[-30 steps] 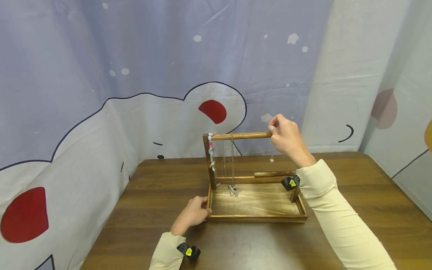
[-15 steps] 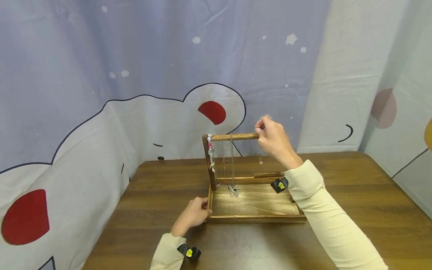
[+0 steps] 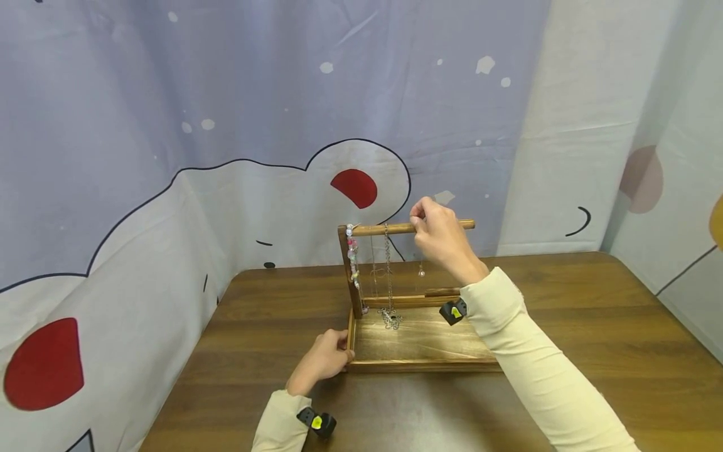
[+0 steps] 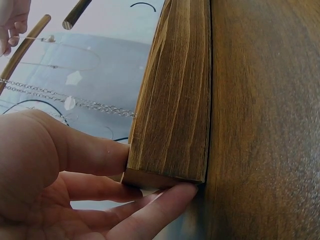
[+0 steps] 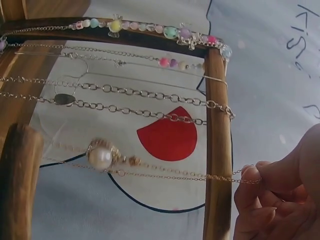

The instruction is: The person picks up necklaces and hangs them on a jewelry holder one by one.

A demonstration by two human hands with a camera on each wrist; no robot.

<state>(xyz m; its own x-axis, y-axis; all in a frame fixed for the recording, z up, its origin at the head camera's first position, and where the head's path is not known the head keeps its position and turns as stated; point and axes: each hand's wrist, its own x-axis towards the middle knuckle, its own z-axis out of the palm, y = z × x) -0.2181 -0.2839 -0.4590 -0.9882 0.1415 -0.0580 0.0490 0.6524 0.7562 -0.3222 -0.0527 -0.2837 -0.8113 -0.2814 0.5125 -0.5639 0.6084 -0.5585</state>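
Note:
My right hand (image 3: 443,235) pinches a fine gold chain necklace with a pearl pendant (image 5: 101,156) between thumb and fingertips at the top bar (image 3: 398,228) of a wooden jewelry stand. Its chain lies around the bar, and the pearl hangs below. At the bar's left end hang a colourful beaded necklace (image 3: 353,254), a thin silver necklace (image 3: 373,257) and a thicker silver chain necklace (image 3: 388,263), whose lower end is piled in the stand's tray (image 3: 418,365). My left hand (image 3: 322,361) grips the tray's near left corner, its thumb on the wall (image 4: 175,90).
A shorter, lower bar (image 3: 440,292) of the stand sits at the right, partly behind the right wrist. The stand rests on a brown wooden table (image 3: 271,301). A printed curtain (image 3: 271,94) hangs behind it.
My right hand has slid the pearl necklace leftward along the top bar, from its right end toward the silver chain; the bar's right end now shows. The left hand stays on the tray.

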